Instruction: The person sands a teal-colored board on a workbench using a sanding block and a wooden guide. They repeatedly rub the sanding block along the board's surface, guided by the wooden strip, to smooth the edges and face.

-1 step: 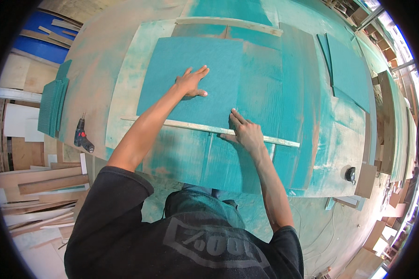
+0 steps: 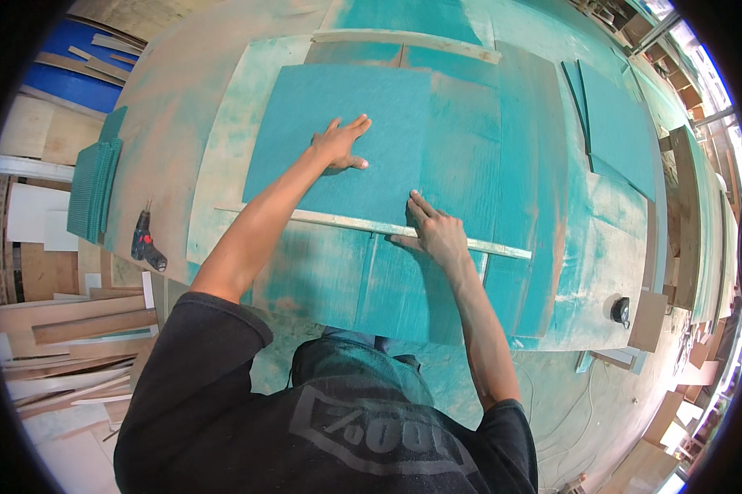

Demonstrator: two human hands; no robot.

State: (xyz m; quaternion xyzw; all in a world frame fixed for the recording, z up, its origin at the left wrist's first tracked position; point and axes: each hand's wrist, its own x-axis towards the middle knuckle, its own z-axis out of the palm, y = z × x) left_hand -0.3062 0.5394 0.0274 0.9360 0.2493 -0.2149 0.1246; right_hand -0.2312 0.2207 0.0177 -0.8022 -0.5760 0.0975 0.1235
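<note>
In the head view, a blue-green board (image 2: 391,132) lies flat over the middle of the paint-stained tabletop (image 2: 165,107), its near edge along a thin wooden strip (image 2: 354,223). The left hand (image 2: 334,148) rests on the board with its fingers spread; the right hand (image 2: 441,237) reaches across the strip, fingers close together at the board's near right corner, thumb apart on the strip's near side, and whether they pinch anything I cannot tell. Laying the board down looks done, while lining it up seems in hand; whether the edges meet fully is unclear. A drill (image 2: 146,241) lies unheld at left, near a stack of similar boards (image 2: 93,193); how many count as finished does not show
</note>
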